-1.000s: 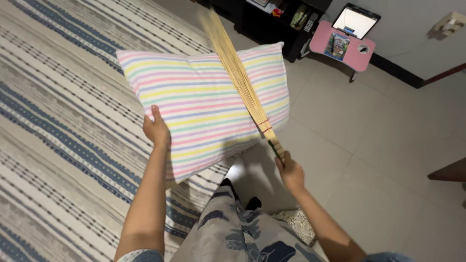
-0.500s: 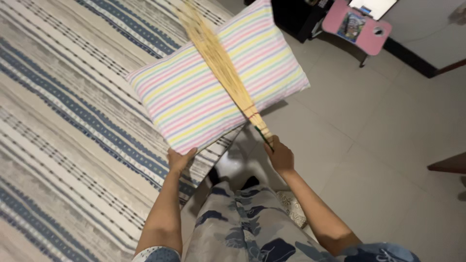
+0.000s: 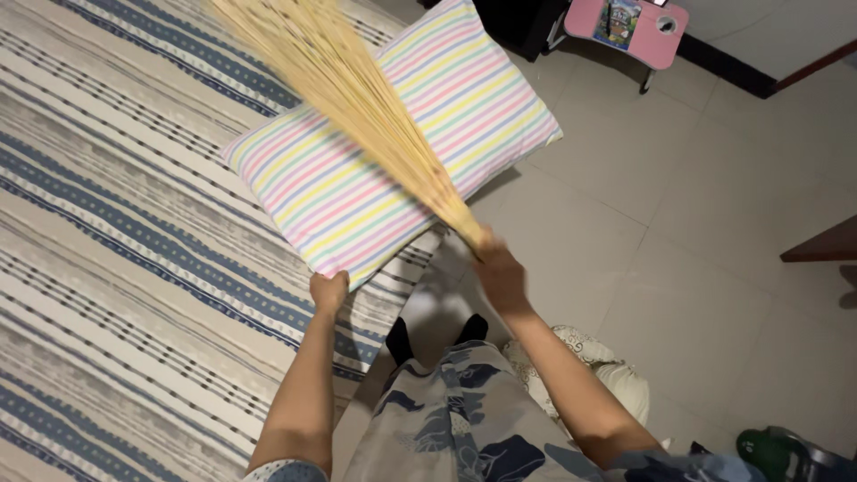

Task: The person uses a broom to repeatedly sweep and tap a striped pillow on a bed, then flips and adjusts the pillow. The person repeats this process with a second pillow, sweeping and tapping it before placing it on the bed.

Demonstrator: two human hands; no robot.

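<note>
Pillow [image 3: 393,152] now sits lower on the bed, broom [image 3: 348,98] swung across it.

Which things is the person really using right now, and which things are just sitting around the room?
Being used:
- striped pillow, held at its corner by the left hand
- straw broom, gripped by the right hand, lying across the pillow
- striped bed cover under the pillow

Just lying about:
- pink little table
- green thing on the floor
- cream cushion by the legs
</note>
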